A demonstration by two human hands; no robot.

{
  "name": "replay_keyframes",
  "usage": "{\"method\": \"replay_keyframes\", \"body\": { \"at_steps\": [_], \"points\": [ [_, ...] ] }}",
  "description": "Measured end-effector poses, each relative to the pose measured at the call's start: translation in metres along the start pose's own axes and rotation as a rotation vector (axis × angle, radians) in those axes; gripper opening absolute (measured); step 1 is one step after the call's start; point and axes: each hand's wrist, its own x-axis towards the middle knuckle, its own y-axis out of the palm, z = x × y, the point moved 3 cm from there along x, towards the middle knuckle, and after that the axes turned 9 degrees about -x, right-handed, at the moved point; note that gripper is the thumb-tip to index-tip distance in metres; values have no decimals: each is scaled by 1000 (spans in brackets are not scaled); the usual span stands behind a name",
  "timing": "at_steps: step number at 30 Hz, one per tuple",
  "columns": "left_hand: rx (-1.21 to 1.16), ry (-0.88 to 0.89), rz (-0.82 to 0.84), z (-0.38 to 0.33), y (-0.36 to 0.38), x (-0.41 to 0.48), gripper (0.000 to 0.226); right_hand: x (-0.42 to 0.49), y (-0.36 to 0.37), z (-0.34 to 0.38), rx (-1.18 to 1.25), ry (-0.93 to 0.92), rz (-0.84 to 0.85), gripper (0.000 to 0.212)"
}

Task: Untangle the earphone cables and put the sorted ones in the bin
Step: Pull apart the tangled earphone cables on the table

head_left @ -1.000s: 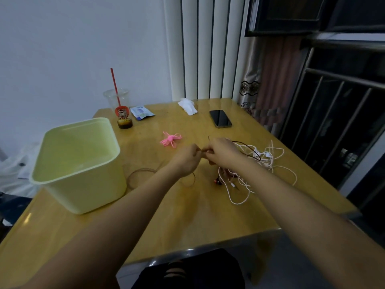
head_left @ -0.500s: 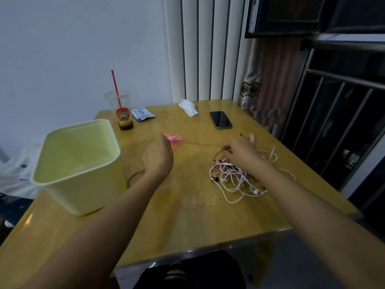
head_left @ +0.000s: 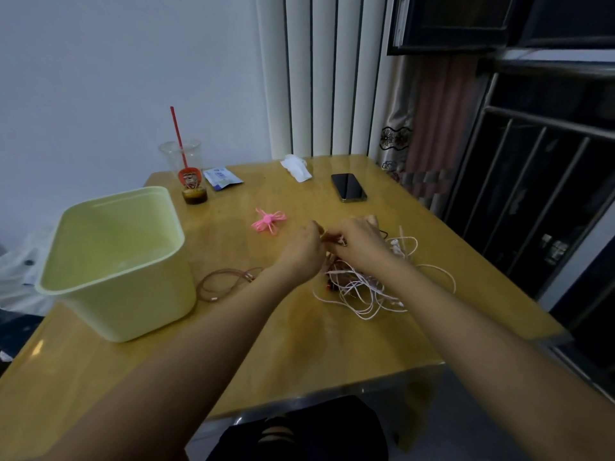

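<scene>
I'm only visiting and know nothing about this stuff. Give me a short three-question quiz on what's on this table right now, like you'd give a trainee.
1. True or false: the green bin lies tipped on its side.
2. The small tied bundle is: A pink, B blue, C black.
3. What do the left hand and right hand pinch between them?
Key: 1 false, it stands upright. 2 A. 3 A thin cable, above the tangle.
</scene>
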Motion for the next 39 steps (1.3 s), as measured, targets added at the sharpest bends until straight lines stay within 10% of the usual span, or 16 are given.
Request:
{"method": "replay_keyframes", "body": {
  "at_steps": [6,10,14,16,22,26,31,39],
  "points": [
    [141,8,-68,21,-8,3,24,-20,14,-20,244,198,303,114],
    [-65,14,-183,20,-17,5,22,-19,-1,-34,461,235,237,53],
    [-289,-43,-344,8,-30,11,19,-8,-39,-53,640,219,-117,31],
    [-320,-79,-361,10,-33,15,21,-5,-39,-68,553,186,-39,24],
    [-291,-107,-338,14,-19,13,23,-8,-16,-104,473,234,-65,9],
    [-311,-128,-286,19,-14,16,23,-8,-15,-96,383,227,348,46],
    [-331,-87,-277,19,-10,13,21,2,-35,-50,688,114,-107,19],
    [-420,-50,-275,26,-12,12,20,6,-25,-30,699,141,-65,29]
  ]
}}
